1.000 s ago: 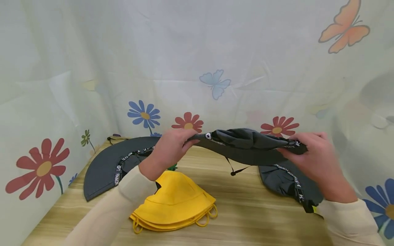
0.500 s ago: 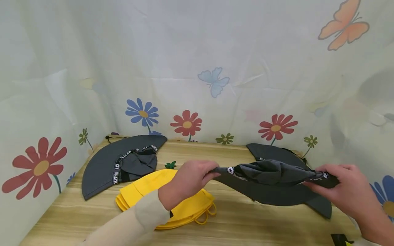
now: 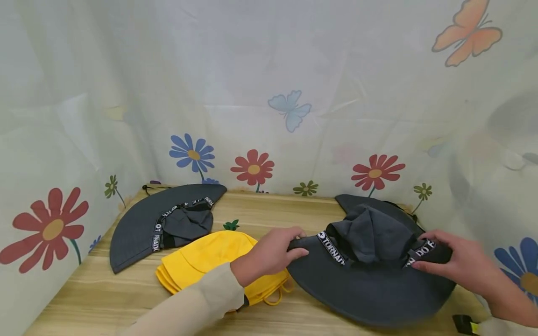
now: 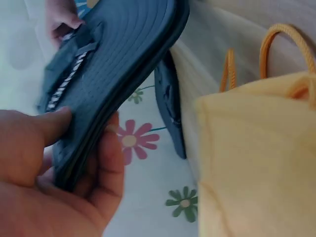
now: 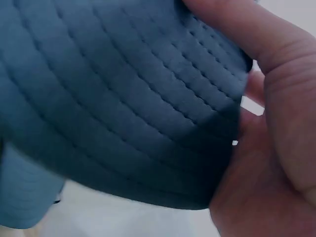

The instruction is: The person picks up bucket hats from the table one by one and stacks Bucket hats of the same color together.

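A dark grey wide-brimmed hat (image 3: 365, 294), folded in half, hangs between both hands at right in the head view. Its crown shows above the broad brim, with a white-lettered band. My left hand (image 3: 269, 254) pinches the left corner of the folded brim between thumb and fingers. At the other end, my right hand (image 3: 466, 263) grips the brim near the lettered band. In the left wrist view the layers of the brim (image 4: 133, 49) lie together. Stitched rows of the brim (image 5: 123, 98) fill the right wrist view.
Folded yellow hats (image 3: 206, 261) with cord loops lie stacked mid-table, beside a green leaf shape (image 3: 231, 225). A folded grey hat (image 3: 134, 233) lies back left. Another grey hat (image 3: 353, 202) is behind the held one, mostly hidden. A flowered curtain (image 3: 252, 70) surrounds the wooden table (image 3: 96, 303).
Both hands have brought the held hat down and to the right, over the grey hat there. Its brim has tilted, so the face and crown show more. The other hats stay put.
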`<state>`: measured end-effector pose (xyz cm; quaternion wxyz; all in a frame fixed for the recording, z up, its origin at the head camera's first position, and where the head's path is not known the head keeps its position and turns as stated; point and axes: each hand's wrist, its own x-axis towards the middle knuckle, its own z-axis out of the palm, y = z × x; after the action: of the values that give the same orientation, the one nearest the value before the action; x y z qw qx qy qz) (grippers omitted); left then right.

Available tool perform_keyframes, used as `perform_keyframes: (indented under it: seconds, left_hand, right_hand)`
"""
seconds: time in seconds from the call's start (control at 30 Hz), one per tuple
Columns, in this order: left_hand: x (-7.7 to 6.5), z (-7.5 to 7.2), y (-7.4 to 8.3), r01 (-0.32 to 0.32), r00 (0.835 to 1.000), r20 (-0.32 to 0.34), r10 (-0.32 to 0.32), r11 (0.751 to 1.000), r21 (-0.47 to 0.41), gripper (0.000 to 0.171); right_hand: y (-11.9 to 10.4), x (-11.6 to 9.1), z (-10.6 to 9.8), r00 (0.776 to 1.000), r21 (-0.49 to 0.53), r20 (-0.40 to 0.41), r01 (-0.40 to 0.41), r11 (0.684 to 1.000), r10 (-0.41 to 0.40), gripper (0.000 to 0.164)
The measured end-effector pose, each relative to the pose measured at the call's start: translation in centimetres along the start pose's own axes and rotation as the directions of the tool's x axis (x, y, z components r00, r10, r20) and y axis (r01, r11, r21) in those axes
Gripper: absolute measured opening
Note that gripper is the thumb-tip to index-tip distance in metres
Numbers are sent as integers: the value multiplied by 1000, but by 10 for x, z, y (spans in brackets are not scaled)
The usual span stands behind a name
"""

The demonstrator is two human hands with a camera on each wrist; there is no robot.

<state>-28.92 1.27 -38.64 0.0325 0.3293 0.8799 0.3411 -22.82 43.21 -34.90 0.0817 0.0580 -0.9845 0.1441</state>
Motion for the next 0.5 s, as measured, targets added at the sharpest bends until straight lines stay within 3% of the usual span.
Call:
perform_keyframes:
  seconds: [0.17,0.33,0.5]
  left_hand:
    - [3,9,-8,68,995,66,-70,997,33,34]
    - [1,14,-13,100,987,105,-122,976,195,42]
    - [-3,22,-28,69,984,131,-121,936,346,43]
  right_hand:
    - [15,9,19,990,23,136,-39,999,35,68]
    - [27,19,42,984,6,177,-41,999,39,71]
    - [30,29,65,974,-51,214,-59,997,69,74]
